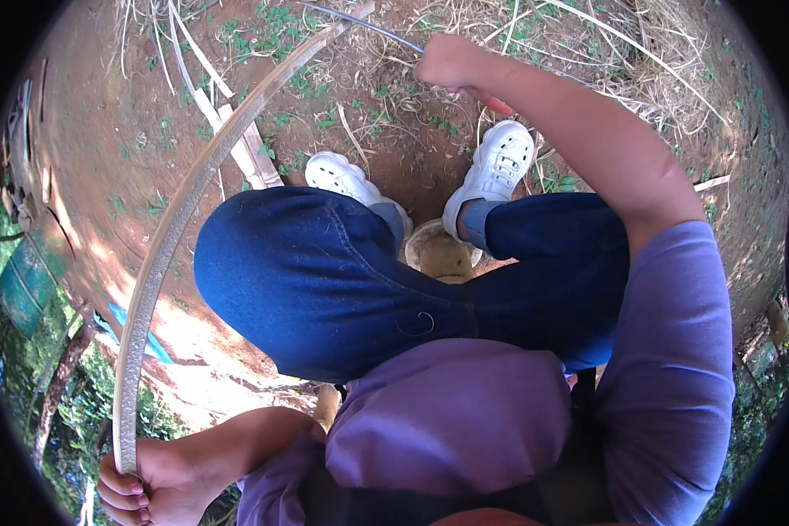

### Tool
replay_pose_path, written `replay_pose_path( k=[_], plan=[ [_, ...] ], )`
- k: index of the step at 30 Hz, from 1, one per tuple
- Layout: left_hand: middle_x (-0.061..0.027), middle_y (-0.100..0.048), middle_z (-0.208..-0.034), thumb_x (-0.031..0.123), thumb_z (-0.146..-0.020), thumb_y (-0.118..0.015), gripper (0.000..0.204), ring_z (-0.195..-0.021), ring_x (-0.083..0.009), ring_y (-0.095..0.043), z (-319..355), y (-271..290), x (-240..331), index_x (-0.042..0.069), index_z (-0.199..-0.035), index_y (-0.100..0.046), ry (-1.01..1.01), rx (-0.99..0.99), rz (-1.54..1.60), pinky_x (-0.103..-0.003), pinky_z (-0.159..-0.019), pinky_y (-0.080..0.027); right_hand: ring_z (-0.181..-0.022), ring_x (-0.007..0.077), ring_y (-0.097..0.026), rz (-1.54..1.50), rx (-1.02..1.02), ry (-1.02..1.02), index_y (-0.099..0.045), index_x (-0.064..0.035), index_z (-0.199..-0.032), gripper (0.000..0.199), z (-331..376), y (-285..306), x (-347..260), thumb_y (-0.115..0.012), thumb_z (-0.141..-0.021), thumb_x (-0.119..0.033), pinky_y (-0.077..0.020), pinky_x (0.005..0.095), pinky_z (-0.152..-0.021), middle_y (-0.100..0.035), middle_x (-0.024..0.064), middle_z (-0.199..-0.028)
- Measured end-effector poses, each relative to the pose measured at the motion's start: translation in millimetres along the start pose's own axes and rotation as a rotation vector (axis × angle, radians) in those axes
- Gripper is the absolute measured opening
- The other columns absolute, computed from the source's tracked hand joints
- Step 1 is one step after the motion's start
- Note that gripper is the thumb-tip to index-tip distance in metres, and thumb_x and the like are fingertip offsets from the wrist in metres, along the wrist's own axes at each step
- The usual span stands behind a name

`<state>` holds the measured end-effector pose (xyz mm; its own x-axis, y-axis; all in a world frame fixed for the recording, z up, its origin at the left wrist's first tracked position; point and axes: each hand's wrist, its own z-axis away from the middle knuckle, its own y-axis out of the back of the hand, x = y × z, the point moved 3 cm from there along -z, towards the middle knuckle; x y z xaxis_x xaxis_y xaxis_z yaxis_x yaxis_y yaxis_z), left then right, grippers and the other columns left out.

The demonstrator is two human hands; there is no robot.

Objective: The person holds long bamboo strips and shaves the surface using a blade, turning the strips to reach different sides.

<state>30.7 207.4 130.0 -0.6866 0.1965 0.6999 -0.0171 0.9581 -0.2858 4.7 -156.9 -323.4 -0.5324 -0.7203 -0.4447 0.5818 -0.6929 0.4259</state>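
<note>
A long pale strip of split bamboo (171,206) runs from the lower left up to the top of the view, past my left knee. Its near end is in my left hand (140,486), fingers wrapped round it. Near the top, my right hand (451,63) is closed on a knife with a thin, narrow blade (368,26); part of its red handle (491,103) sticks out behind the fist. The blade lies across the strip's far end, though I cannot tell whether it cuts into it.
Shavings (622,70) and thin strips litter the brown soil at the far side. Flat split pieces (245,145) lie beyond my left knee. A pale round container (438,250) stands between my white clogs (504,162). Greenery and a green panel (31,280) show at the left.
</note>
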Motion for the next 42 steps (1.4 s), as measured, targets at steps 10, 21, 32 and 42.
replay_pose_path(
  k=[10, 21, 32, 42],
  plan=[
    [0.0098, -0.037, -0.052, 0.046, -0.101, -0.052, 0.048, -0.045, -0.0060, -0.033, 3, -9, -2, 0.021, -0.063, -0.040, -0.035, -0.024, 0.044, -0.020, -0.043, -0.031, -0.052, 0.0247, -0.064, -0.102, 0.091, -0.044, -0.071, 0.0051, -0.084, 0.032, -24, 3, 6, -0.053, -0.089, -0.021, -0.0548, 0.0400, -0.055, -0.064, 0.0169, -0.062],
    [0.0130, -0.030, -0.062, 0.036, -0.105, -0.057, 0.035, -0.050, -0.0013, -0.029, 21, -31, -19, 0.017, -0.076, -0.046, -0.057, -0.440, 0.374, -0.018, -0.050, -0.031, -0.049, 0.0248, -0.064, -0.088, 0.143, 0.232, -0.070, 0.0090, -0.087, 0.043, 0, -7, -2, -0.051, -0.094, -0.029, -0.0551, 0.0405, -0.056, -0.061, 0.0142, -0.054],
    [0.0126, -0.031, -0.063, 0.037, -0.107, -0.052, 0.036, -0.052, -0.0012, -0.032, 14, -29, -22, 0.018, -0.077, -0.045, 0.023, -0.527, 0.392, -0.017, -0.052, -0.035, -0.050, 0.0235, -0.061, -0.292, 0.028, -0.186, -0.067, 0.0053, -0.079, 0.037, -21, -20, 51, -0.058, -0.094, -0.028, -0.0521, 0.0414, -0.050, -0.060, 0.0152, -0.058],
    [0.0063, -0.034, -0.051, 0.043, -0.104, -0.041, 0.046, -0.043, -0.0104, -0.034, -115, 13, -96, 0.014, -0.069, -0.036, 0.138, -0.082, 0.177, -0.027, -0.044, -0.035, -0.047, 0.0169, -0.049, -0.102, 0.172, -0.151, -0.059, 0.0050, -0.084, 0.037, 65, 111, 5, -0.062, -0.095, -0.030, -0.0414, 0.0389, -0.045, -0.052, 0.0053, -0.058]
  ],
)
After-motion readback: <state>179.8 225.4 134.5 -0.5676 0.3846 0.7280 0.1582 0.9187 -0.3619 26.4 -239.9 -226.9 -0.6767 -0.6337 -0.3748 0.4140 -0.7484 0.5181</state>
